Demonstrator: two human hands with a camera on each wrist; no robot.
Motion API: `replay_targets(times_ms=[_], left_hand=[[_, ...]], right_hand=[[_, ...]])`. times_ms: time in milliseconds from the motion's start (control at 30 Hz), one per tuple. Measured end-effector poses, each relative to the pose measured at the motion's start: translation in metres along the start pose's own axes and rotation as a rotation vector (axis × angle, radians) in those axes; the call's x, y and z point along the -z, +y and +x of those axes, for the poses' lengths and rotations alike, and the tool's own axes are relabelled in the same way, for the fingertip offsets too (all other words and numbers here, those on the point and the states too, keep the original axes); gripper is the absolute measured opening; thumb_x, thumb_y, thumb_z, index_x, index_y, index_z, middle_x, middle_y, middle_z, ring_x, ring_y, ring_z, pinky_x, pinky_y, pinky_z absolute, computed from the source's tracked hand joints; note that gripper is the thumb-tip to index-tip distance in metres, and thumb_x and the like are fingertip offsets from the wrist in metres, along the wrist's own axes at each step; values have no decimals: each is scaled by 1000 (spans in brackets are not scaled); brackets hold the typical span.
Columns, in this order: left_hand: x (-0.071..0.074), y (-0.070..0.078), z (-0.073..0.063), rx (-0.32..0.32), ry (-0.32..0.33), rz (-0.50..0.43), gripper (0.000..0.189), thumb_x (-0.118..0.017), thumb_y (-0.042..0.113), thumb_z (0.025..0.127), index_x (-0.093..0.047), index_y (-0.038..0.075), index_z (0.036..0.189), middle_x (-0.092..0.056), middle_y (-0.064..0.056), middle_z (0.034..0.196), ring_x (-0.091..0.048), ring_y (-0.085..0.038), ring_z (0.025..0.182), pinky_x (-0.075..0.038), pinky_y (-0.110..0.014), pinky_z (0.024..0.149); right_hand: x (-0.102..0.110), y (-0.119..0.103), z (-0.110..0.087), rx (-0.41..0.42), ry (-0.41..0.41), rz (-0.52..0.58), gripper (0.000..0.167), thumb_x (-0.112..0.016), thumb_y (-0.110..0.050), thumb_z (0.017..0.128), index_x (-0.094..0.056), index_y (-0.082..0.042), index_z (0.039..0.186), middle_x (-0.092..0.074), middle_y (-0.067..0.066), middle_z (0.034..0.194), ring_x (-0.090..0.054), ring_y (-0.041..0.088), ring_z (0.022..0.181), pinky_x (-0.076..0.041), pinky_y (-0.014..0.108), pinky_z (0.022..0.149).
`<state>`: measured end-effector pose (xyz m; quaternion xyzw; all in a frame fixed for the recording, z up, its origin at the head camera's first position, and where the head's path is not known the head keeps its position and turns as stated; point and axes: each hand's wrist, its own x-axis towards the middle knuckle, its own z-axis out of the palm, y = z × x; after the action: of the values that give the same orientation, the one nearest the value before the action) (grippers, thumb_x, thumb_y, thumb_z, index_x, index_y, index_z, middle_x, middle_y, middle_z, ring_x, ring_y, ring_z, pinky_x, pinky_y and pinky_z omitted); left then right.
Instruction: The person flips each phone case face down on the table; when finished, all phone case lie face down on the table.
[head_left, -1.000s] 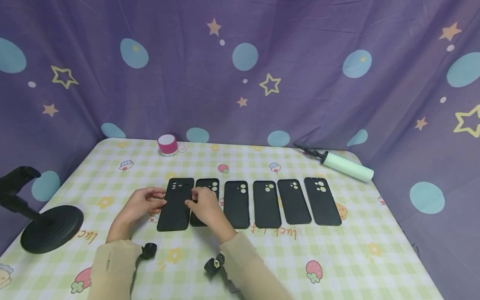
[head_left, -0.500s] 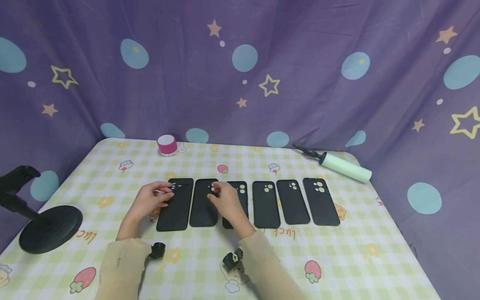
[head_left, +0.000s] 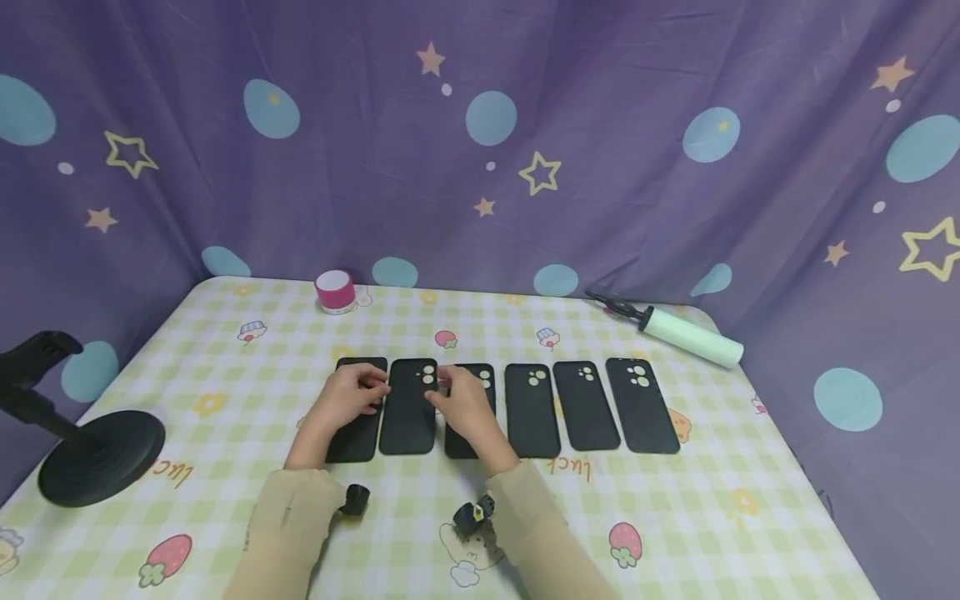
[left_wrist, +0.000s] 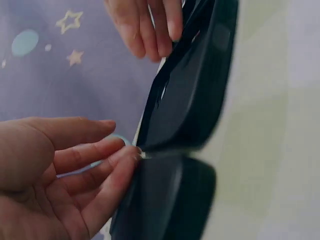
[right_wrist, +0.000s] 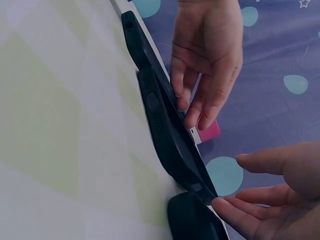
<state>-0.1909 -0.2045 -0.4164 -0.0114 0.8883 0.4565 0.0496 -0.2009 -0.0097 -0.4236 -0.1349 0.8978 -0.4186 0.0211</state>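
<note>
Several black phone cases lie side by side in a row, camera holes at their far ends. My left hand (head_left: 348, 396) is over the leftmost case (head_left: 354, 437), its fingertips at the left edge of the second case (head_left: 407, 417). At that case's right edge are the fingertips of my right hand (head_left: 463, 402), which partly covers the third case (head_left: 459, 443). In the left wrist view, the left fingers lie loosely curved beside the gap between two cases. The right wrist view has the right fingertips at the edge of a case (right_wrist: 165, 130), thumb held apart.
Further right lie the other phone cases, the last one (head_left: 642, 408) slightly slanted. A pale green hand pump (head_left: 693, 335) lies at the back right, a pink and white round container (head_left: 335, 292) at the back left. A black stand (head_left: 105, 458) is on the left.
Both hands have moved right, from the leftmost case to the second one. The second case has shifted slightly since a second ago; the others stay where they were.
</note>
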Motion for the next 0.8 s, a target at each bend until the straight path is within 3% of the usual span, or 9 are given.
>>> replay_targets(times_ms=[333,600,800], left_hand=[[-10,19,-6,81,61,238,26,-63,8,92,-63,-9,112,-70,-23,100,-68,-19,71,-58,-30,62],[-14,23,-7,84,42,350,33,-64,12,91,-62,-9,116,-70,-21,103,-68,-24,80,-56,-37,71],[-20,25,-9,110,55,405,39,-64,16,91,-60,-9,122,-67,-22,109,-65,-31,95,-53,-46,84]], right_hand=[[-2,0,0,-13,-30,-28,43,-71,-15,87,-61,3,125,-68,17,113,-63,28,106,-51,42,93],[-3,1,0,-6,-29,-47,44,-71,-17,87,-61,3,125,-67,15,110,-63,27,103,-52,41,91],[-4,1,0,-19,-41,-46,46,-71,-18,88,-59,3,127,-66,16,114,-62,30,106,-51,43,93]])
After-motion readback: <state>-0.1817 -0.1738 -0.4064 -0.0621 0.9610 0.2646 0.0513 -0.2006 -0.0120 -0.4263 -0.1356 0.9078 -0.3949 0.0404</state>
